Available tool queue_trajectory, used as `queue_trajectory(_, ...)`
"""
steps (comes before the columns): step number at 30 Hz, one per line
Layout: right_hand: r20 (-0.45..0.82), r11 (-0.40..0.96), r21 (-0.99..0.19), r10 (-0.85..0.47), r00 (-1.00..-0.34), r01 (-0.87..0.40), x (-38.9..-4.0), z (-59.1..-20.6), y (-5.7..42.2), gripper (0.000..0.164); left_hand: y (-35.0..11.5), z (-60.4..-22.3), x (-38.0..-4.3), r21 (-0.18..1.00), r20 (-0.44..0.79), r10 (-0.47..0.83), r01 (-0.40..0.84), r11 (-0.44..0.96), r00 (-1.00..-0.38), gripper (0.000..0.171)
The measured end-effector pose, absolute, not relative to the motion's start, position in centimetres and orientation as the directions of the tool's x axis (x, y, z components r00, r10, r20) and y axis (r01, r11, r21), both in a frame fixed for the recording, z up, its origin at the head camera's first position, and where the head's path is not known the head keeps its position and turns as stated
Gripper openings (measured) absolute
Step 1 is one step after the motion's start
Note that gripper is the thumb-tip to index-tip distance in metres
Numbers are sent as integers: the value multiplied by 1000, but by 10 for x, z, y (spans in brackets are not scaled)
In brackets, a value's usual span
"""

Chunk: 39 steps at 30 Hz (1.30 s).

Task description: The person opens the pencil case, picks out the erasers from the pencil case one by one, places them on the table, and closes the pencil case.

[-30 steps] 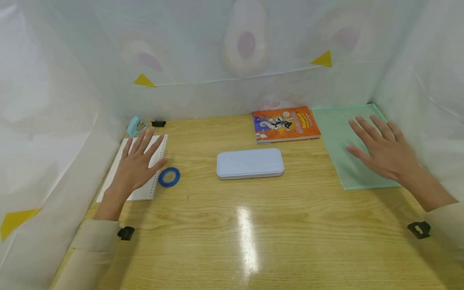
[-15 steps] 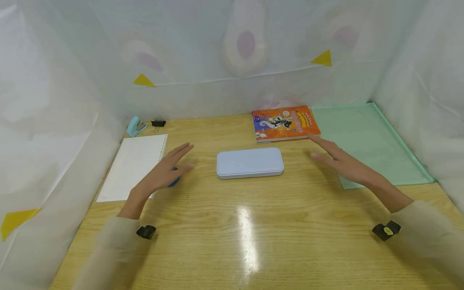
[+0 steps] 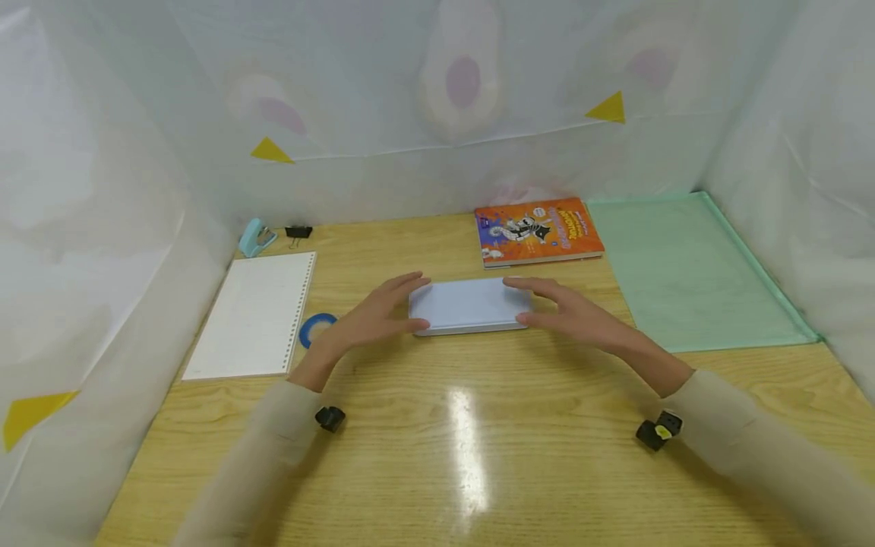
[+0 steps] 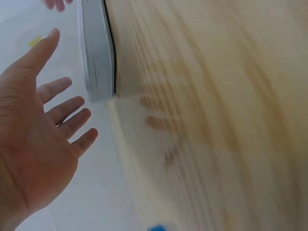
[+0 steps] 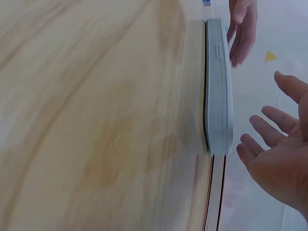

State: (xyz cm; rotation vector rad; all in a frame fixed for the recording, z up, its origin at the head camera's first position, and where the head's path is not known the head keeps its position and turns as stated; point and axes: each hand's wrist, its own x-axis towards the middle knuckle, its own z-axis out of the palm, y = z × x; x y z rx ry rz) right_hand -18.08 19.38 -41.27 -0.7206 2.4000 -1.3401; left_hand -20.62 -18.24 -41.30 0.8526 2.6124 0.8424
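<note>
A pale blue, flat rectangular case (image 3: 468, 302) with rounded corners lies in the middle of the wooden table. At its left end is my left hand (image 3: 374, 313), fingers spread and slightly bent, thumb near the front corner. My right hand (image 3: 570, 313) mirrors it at the other end, overlapping the corners in the head view. Both wrist views show gaps: the left fingers (image 4: 72, 115) stay apart from the case (image 4: 97, 53), and so do the right fingers (image 5: 264, 130) from its side (image 5: 219, 91). Neither hand holds anything.
An orange and purple book (image 3: 540, 232) lies behind the case, beside a translucent green mat (image 3: 704, 273). To the left are a white notepad (image 3: 249, 315), a blue tape roll (image 3: 317, 328), a light blue stapler (image 3: 256, 238) and a black binder clip (image 3: 298, 232). White sheeting (image 3: 383, 182) encloses the table.
Both hands have come inward, the left from over the notepad and the right from over the green mat, to the two ends of the case. The case has stayed in place.
</note>
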Motion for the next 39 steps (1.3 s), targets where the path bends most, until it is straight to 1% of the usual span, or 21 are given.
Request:
queue_trajectory(3,12,419,-851,-587,-810,-316,-183,-414,179,56,-166,-416,-210,555,-75,645,505,661,-761,81)
queue_trajectory(6,36,394,-850,-618,-785,-350,-186,-416,167,51,-155,-419,-212,515,-76,664,541,665,-744,86)
queue_trajectory(10,71,387,-825,-651,-755,-412,-191,-419,156,48,-145,-423,-213,444,-65,663,573,689,-746,95)
queue_trajectory(14,116,434,-746,-662,-740,-505,-194,-424,152,47,-135,-422,-213,411,-50,660,587,698,-750,99)
queue_trajectory(17,143,461,-698,-661,-737,-548,-195,-424,151,45,-130,-419,-213,418,-43,661,587,693,-750,95)
queue_trajectory(19,146,469,-688,-657,-739,-553,-195,-423,150,45,-129,-417,-214,413,-48,661,588,696,-749,92)
queue_trajectory(26,124,491,-699,-633,-764,-520,-199,-420,146,44,-134,-410,-225,426,-121,645,547,720,-755,89)
queue_trajectory(30,105,499,-715,-616,-780,-490,-203,-419,144,44,-139,-409,-231,466,-156,645,520,716,-748,86)
queue_trajectory(33,110,487,-731,-607,-787,-478,-205,-418,142,44,-142,-408,-234,502,-159,648,505,703,-745,83)
queue_trajectory(39,162,472,-722,-595,-787,-506,-212,-419,138,42,-145,-410,-240,556,-150,650,480,679,-745,78)
